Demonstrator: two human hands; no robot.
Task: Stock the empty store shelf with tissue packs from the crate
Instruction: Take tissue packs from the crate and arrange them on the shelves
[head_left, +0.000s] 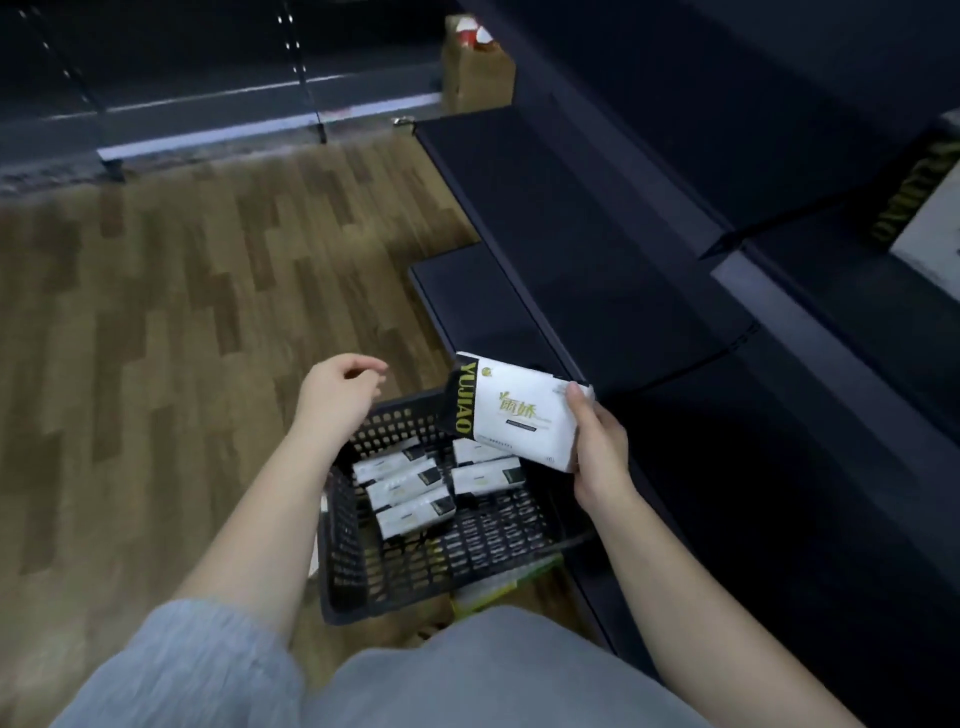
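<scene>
Holding a white YUJIAO tissue pack (511, 413) by its near end, the right hand (597, 452) keeps it lifted above the black plastic crate (441, 566), thumb on top and fingers wrapped beneath. The pack's long axis runs away from the hand toward the left. The dark empty shelf (545, 218) lies just beyond and to the right of this hand, the nearer one. The left hand (340, 392) hovers over the crate's far rim, fingers loosely curled, grasping nothing. More tissue packs (410, 488) lie below, between both hands.
</scene>
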